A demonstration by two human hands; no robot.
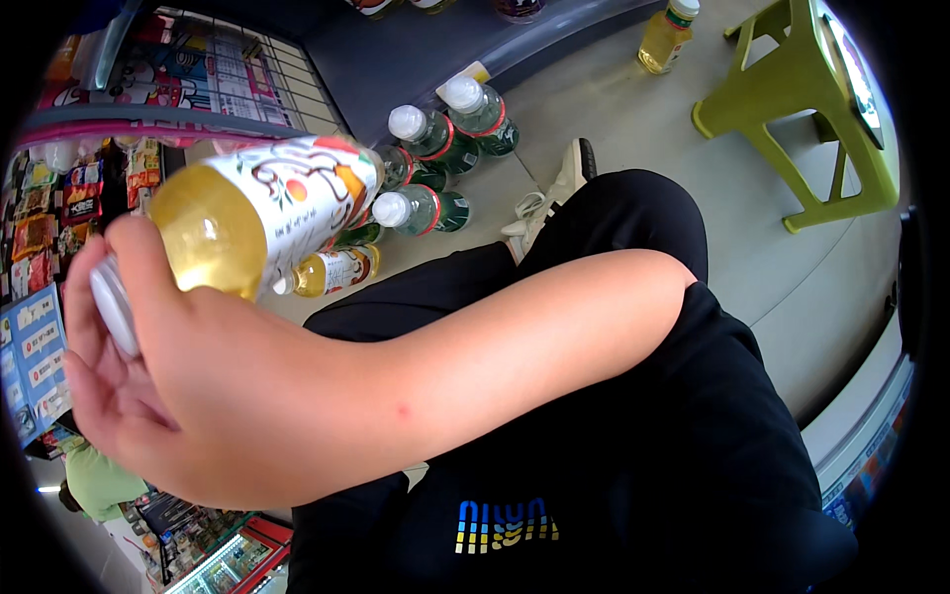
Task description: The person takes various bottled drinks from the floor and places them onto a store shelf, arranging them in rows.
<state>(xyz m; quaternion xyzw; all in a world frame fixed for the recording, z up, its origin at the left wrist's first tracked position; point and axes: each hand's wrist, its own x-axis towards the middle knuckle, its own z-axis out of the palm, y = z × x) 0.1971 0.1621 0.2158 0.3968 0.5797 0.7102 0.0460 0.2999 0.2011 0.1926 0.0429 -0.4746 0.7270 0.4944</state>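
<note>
My right hand point(148, 376) reaches across to the left, its bare forearm passing over my black-clothed legs. It is closed on a bottle of yellow drink point(203, 223), with the fingers around the neck and white cap. The bottle is tilted, its cap end toward the lower left and its base toward the upper right. Its white label shows fruit drawings. Beyond it, a smaller-looking bottle of yellow drink point(341, 270) lies or stands on the floor; I cannot tell which. Beside that are several green-labelled bottles point(440, 211) with white caps. My left hand is out of view.
A dark shelf unit point(396, 59) with a wire rack point(282, 69) stands ahead. Another yellow bottle point(665, 42) is on the tiled floor near a green plastic stool point(792, 109). Hanging snack packets point(84, 193) line the left. A person in light green point(99, 480) is at lower left.
</note>
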